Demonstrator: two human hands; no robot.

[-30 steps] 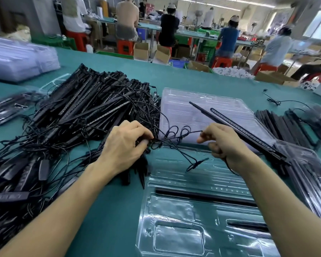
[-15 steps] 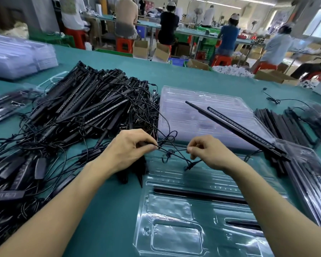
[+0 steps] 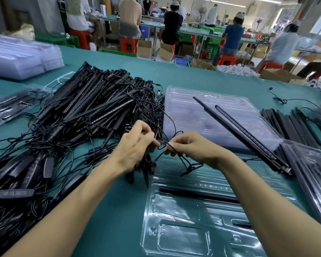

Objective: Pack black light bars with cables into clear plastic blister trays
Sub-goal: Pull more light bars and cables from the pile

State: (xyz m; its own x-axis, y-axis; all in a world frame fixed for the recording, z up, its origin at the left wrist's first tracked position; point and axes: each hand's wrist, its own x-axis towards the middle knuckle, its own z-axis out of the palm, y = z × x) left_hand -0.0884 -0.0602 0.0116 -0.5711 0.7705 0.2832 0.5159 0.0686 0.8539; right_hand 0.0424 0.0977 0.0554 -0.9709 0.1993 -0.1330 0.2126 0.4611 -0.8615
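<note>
**Green bench: coiling the cable before it goes in the tray**

On the green table (image 3: 174, 78) of a busy workshop, my left hand (image 3: 135, 147) and right hand (image 3: 191, 147) each pinch the thin black cable (image 3: 192, 166) between thumb and fingertips, close together above the near edge of the open blister tray (image 3: 193, 229). The two light bars (image 3: 248, 138), probably this cable's own, lie slanted across the stack of empty trays (image 3: 202, 112). I'd gather the slack into short, even loops so it fits the tray's pocket. The tangled pile of bars (image 3: 93, 112) crowds my left hand, and its stray leads could snag.
</note>
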